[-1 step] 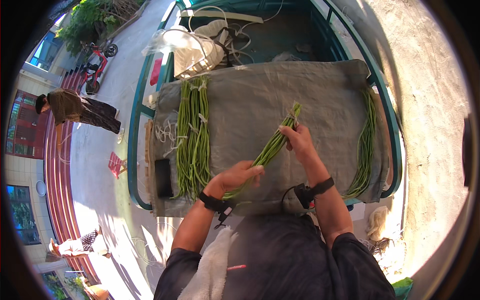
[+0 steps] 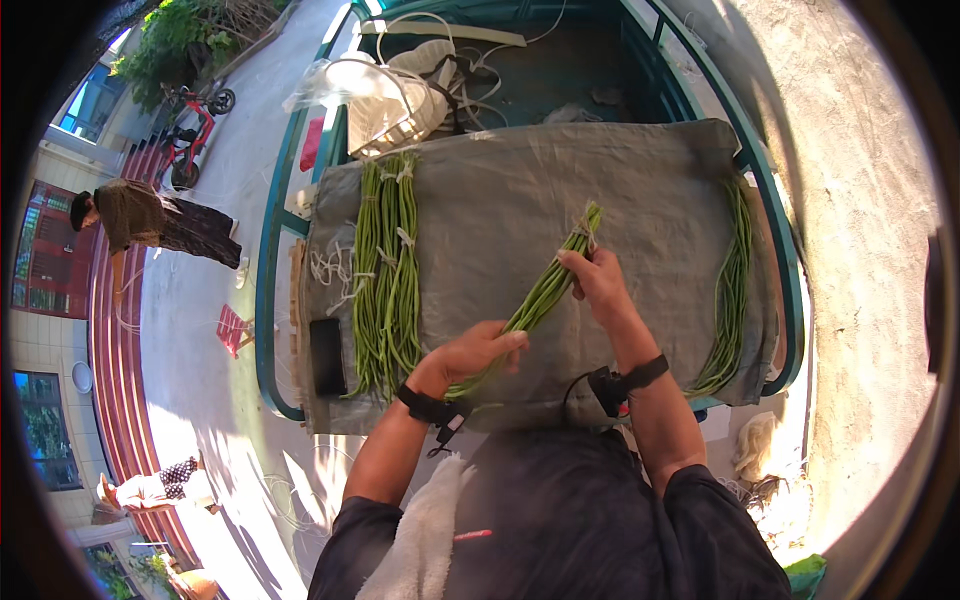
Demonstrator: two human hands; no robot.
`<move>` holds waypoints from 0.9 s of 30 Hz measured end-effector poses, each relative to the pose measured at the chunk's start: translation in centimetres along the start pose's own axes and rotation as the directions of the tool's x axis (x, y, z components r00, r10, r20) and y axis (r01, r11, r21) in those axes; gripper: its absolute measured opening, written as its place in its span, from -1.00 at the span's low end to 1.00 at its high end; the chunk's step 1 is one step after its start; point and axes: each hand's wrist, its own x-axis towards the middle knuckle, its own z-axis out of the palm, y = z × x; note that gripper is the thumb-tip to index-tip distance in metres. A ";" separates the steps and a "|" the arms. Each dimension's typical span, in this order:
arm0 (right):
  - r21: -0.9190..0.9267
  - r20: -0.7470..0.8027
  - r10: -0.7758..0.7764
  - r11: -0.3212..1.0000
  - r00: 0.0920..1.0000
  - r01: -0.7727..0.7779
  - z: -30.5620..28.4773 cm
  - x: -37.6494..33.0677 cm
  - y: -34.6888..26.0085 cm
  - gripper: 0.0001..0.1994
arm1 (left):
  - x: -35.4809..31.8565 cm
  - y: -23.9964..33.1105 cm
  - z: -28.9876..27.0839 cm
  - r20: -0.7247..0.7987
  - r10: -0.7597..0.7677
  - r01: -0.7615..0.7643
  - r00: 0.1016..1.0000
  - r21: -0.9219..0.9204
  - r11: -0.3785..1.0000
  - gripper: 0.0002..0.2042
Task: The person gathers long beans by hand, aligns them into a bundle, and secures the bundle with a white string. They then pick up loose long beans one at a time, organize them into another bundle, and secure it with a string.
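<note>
Head view: the bundle of green beans point(image 2: 546, 290) could, in my judgement, splay at its lower end, as the left hand point(image 2: 472, 352) lies half-curled over the stems, its tightness impossible to tell. The bundle slants across the centre of the frame, pinched below its tie point(image 2: 587, 236) by the right hand point(image 2: 599, 283), its lower stems running beneath the left.

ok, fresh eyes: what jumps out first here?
First, the bundle of green beans slanting between the right hand and left hand over the gray cloth. Then the tied beans lying along its left side, and the thinner pile near its right edge.
</note>
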 end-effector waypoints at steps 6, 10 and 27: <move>-0.115 0.006 -0.121 0.986 0.993 0.121 -0.1 1.0 -0.6 -0.75 | 1.4 0.1 -0.1 -0.145 0.046 -0.028 0.988 0.127 0.992 -0.63; -0.331 0.086 0.083 0.942 0.993 -0.051 -0.7 0.8 -0.7 -0.72 | 2.2 -1.7 -0.5 -0.158 -0.049 0.048 0.986 -0.010 0.999 -0.63; -0.648 0.212 0.203 0.761 0.956 -0.018 -0.2 -6.4 5.3 -0.67 | 2.3 -0.3 -1.0 -0.216 0.083 -0.113 0.973 -0.131 0.985 -0.63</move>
